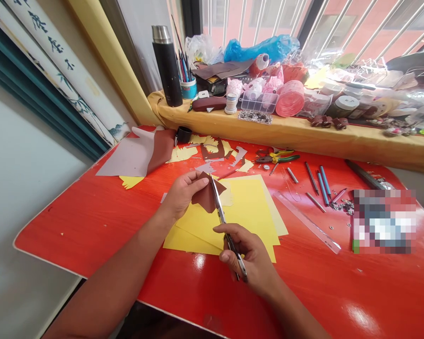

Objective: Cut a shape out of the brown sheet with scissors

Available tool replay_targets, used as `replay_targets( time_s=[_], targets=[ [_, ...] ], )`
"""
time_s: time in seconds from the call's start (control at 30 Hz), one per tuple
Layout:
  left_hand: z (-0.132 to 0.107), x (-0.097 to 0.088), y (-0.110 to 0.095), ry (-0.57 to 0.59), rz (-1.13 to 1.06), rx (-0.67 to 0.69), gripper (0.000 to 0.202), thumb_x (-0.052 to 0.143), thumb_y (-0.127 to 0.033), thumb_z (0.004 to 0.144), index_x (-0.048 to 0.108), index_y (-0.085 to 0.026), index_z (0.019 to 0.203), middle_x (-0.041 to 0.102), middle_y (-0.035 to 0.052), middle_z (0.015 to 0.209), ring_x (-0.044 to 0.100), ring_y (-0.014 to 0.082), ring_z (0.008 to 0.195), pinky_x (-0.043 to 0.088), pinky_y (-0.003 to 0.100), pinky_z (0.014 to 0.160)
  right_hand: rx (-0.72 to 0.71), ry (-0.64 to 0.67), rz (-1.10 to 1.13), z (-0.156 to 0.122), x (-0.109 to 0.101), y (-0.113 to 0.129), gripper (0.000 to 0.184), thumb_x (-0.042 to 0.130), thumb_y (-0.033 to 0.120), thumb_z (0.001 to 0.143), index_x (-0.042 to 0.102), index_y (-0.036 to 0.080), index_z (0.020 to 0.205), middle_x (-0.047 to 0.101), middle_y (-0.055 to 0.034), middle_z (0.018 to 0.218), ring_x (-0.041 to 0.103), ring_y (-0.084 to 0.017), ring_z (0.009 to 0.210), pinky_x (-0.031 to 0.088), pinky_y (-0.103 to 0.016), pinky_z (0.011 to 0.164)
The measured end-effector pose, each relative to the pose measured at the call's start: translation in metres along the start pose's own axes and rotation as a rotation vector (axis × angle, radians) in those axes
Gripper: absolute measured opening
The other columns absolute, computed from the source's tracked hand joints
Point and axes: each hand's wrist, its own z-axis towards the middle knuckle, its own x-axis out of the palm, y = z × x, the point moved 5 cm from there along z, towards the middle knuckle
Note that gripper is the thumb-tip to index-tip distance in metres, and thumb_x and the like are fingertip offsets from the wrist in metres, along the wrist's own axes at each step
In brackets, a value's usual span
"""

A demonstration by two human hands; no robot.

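Observation:
My left hand (182, 192) pinches a small brown sheet piece (205, 197), perhaps leather or paper, by its upper left part. In my right hand (249, 256) is a pair of scissors (219, 212), fingers wrapped about the handles. Its blades point up and away from me and lie at the brown piece, close to my left fingertips. Below both hands, yellow sheets (247, 207) lie overlapping on the red table (183, 282). A pale cut piece rests on them, partly hidden behind the scissors and the brown piece.
Scraps (212, 148) of yellow and brown spread behind my hands, near a large brown-grey sheet (130, 153). Pliers (275, 157), pens (323, 183), a clear ruler (309, 223) and small metal rings lie to the right. A black thermos (167, 68) stands on the crowded sill.

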Motion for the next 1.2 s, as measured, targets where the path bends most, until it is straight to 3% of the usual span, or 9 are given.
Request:
replay_targets(
  time_s=[0.23,0.43,0.7,0.97,1.2],
  targets=[
    [0.0,0.0005,-0.0023,-0.009,0.058,-0.014,0.045,0.101,-0.052,0.068,0.079,-0.018,0.089,0.08,0.0048,0.09,0.071,0.0202,0.078,0.054,0.03,0.072,0.013,-0.002,-0.027,-0.0001,-0.0008,-0.0027,0.062,0.085,0.072,0.094,0.079,0.021,0.13,0.05,0.0052,0.071,0.045,-0.012,0.051,0.035,-0.026,0.047],
    [0.0,0.001,-0.0029,0.046,0.076,0.017,0.038,0.098,-0.05,0.074,0.08,-0.02,0.09,0.082,0.0056,0.092,0.074,0.0215,0.08,0.058,0.032,0.076,0.023,-0.009,-0.021,-0.0002,-0.001,-0.0016,0.064,0.085,0.074,0.093,0.079,0.022,0.129,0.048,0.0054,0.07,0.044,-0.013,0.052,0.034,-0.027,0.047],
    [0.0033,-0.003,-0.0012,0.057,0.028,-0.012,0.037,0.099,-0.044,0.071,0.08,-0.018,0.089,0.081,0.0043,0.088,0.071,0.0182,0.074,0.056,0.028,0.07,0.024,-0.002,-0.019,-0.0001,0.0001,-0.0006,0.064,0.085,0.073,0.093,0.08,0.021,0.129,0.048,0.0055,0.07,0.043,-0.013,0.053,0.035,-0.027,0.048],
    [-0.0013,0.0005,-0.0014,0.11,0.015,-0.033,0.03,0.095,-0.042,0.079,0.08,-0.02,0.092,0.084,0.0075,0.09,0.079,0.0261,0.08,0.062,0.036,0.075,0.014,-0.001,-0.042,-0.0007,-0.0006,-0.0009,0.064,0.084,0.074,0.095,0.079,0.022,0.13,0.05,0.0051,0.069,0.044,-0.013,0.052,0.035,-0.027,0.048],
    [0.0036,-0.0042,-0.0025,0.078,0.039,-0.021,0.036,0.099,-0.045,0.073,0.082,-0.019,0.09,0.082,0.0053,0.09,0.074,0.0203,0.076,0.057,0.031,0.071,0.009,-0.02,-0.039,-0.0008,-0.0017,-0.0003,0.063,0.085,0.074,0.094,0.08,0.022,0.128,0.049,0.0051,0.069,0.044,-0.013,0.051,0.034,-0.027,0.047]
  ],
)
